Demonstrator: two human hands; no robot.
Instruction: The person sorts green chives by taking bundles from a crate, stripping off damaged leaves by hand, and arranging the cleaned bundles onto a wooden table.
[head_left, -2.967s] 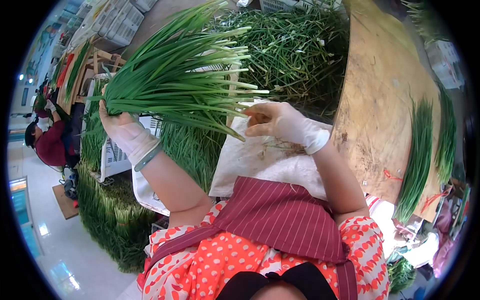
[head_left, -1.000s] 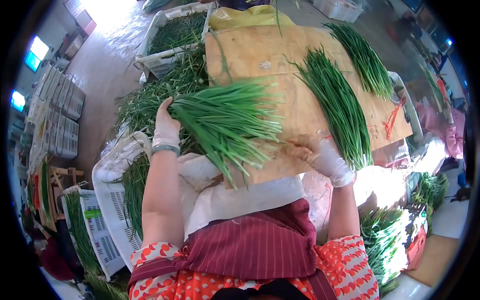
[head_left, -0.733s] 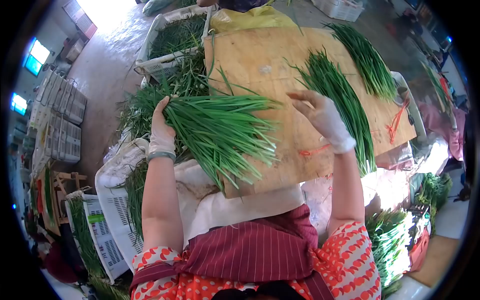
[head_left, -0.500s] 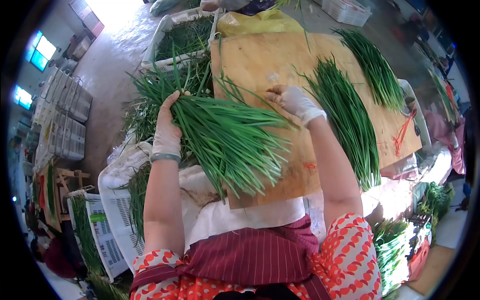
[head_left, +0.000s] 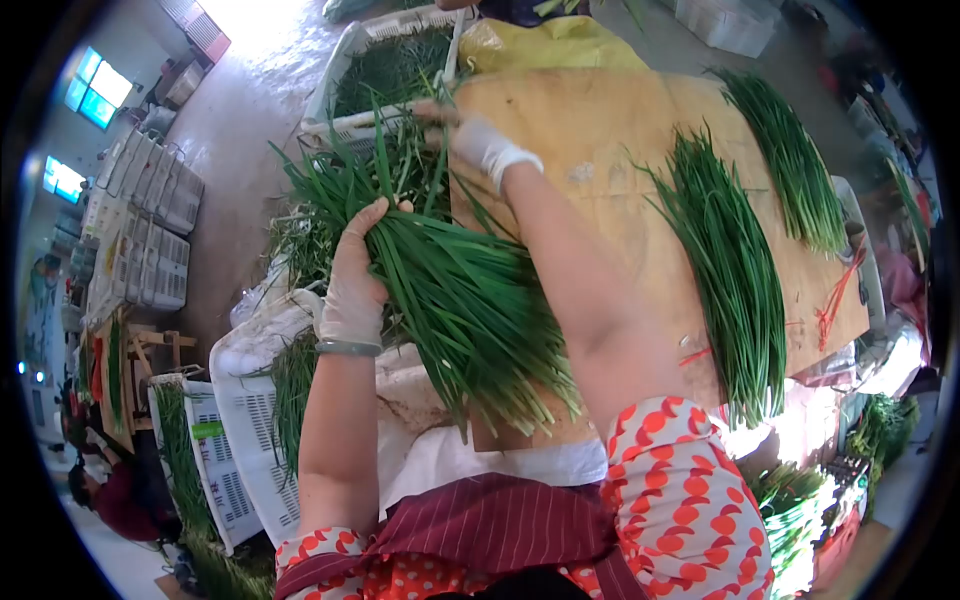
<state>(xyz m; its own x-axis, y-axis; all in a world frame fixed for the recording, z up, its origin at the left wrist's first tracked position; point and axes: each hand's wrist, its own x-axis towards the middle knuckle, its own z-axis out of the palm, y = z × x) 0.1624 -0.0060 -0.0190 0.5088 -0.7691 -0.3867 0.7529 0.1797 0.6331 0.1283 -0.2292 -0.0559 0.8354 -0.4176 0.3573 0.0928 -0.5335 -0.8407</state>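
My left hand (head_left: 357,275), in a thin pale glove, is closed around a fanned-out bunch of garlic chives (head_left: 480,310). The leaf tips point up and left, while the paler stalk ends hang down toward the near edge of the wooden board (head_left: 600,200). Reaching across above the bunch, my gloved right hand (head_left: 470,138) is over the board's left edge, close to loose trimmings (head_left: 410,165). Its fingers look stretched out, somewhat blurred, and I see nothing in them. On the board's right lie two more bunches, one nearer (head_left: 735,270) and one farther (head_left: 790,165).
A white crate (head_left: 318,115) of greens stands beyond the trimmings, beside a yellow sack (head_left: 550,45). Red ties (head_left: 830,310) lie at the board's right. More white crates (head_left: 235,465) stand at lower left, and stacked crates (head_left: 140,235) farther off. Another person is partly visible at the top.
My right hand has swung left from the middle of the board to its left edge, its fingers extending. My left hand still grips the chives. The whole view has shifted slightly.
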